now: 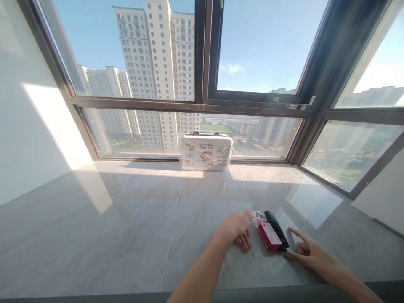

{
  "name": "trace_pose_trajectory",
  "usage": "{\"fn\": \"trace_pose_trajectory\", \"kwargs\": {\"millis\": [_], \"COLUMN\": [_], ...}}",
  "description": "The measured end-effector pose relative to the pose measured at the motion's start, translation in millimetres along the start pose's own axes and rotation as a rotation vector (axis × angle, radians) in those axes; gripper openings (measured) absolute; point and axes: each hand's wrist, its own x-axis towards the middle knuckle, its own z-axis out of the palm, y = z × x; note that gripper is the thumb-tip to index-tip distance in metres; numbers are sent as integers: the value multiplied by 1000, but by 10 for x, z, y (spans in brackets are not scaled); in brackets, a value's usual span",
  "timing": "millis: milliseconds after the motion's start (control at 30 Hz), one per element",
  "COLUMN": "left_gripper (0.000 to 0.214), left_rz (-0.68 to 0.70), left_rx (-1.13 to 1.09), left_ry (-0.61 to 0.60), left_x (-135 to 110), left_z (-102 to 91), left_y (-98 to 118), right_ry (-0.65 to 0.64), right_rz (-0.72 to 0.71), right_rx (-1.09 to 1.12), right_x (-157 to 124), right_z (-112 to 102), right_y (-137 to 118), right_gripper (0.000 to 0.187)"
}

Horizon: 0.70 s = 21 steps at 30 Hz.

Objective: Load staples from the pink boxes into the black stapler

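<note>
**Red box lay between the two hands, long axis 11 to 5 o'clock**

A slim red box (267, 235) with a printed label lay flat on the grey stone window ledge (126, 219), down at about 5 o'clock in the view. Its far end pointed to 11 o'clock and its near end to 5 o'clock. A narrow black case (277, 229) lay along its right side, touching it and on the same axis.

The left hand (236, 229) sat at the box's 9 o'clock. Its fingers (244, 242) were loosely curled, knuckles up, and its thumb tip touched the box's far left corner; nothing was clasped. The right hand (311, 252) lay at the pair's 4 o'clock, palm down and spread. Its index finger (295, 232) stretched toward 10 o'clock, and its thumb tip sat just beside the near end of the black case. It held nothing either.

The left hand was therefore the nearer to the red box, while the right was nearer to the black case.

Well apart at 12 o'clock, a white printed carry case (205, 152) stood upright against the window (265, 50).
</note>
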Motion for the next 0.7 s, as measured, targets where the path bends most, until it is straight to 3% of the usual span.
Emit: {"fn": "trace_pose_trajectory", "kwargs": {"millis": [100, 200, 333, 400, 467, 567, 700], "left_gripper": [80, 66, 49, 40, 38, 48, 53], "left_rz": [-47, -71, -64, 49, 190, 256, 209], "left_rx": [-41, -54, 15, 191, 422, 651, 746], "left_ry": [69, 201, 450, 650, 767, 767, 740], "left_x": [-336, -786, -1359, -1550, -1653, -1669, -1605], "left_z": [-280, -556, -610, -492, -347, -203, -182], "left_y": [-389, -829, -1213, -1308, -1373, -1459, -1545], "right_ry": [-152, -217, -287, -309, -306, -210, -192], "right_rz": [30, -31, -196, -306, -369, -504, -551], "right_rx": [-25, -204, -364, -389, -383, -351, -432], "right_x": [-60, -218, -515, -627, -680, -662, -605], "right_z": [-149, -35, 601, 984, 1315, 1654, 1850], "right_y": [299, 302, -300, -743, -1155, -1553, -1648], "right_gripper": [57, 41, 37, 35, 30, 24, 53]}}
